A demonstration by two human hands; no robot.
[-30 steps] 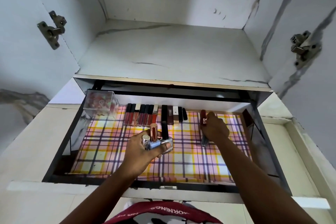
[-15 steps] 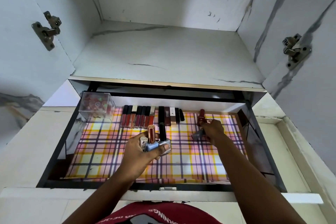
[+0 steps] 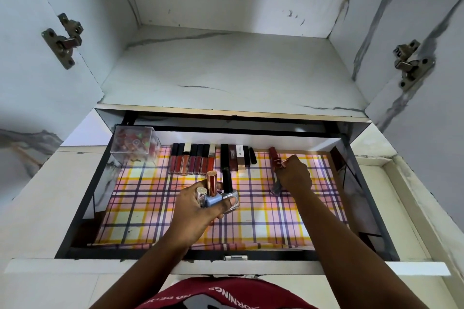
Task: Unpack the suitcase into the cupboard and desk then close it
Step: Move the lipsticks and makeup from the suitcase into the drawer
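From the head view, the left hand (image 3: 200, 211) grips a cluster of nail polish bottles (image 3: 219, 193) above the open drawer (image 3: 82, 211). The right hand (image 3: 295, 175) pinches a red bottle (image 3: 274, 157) near the lipstick row (image 3: 193, 162) along the drawer's back edge.

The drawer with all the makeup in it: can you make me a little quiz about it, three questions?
1. True or false: the left hand holds several small bottles.
2. Which corner of the drawer has the clear box? A) back left B) front right
3. Fill in: the right hand holds a ____ bottle.

Key: 1 true; 2 A; 3 red.
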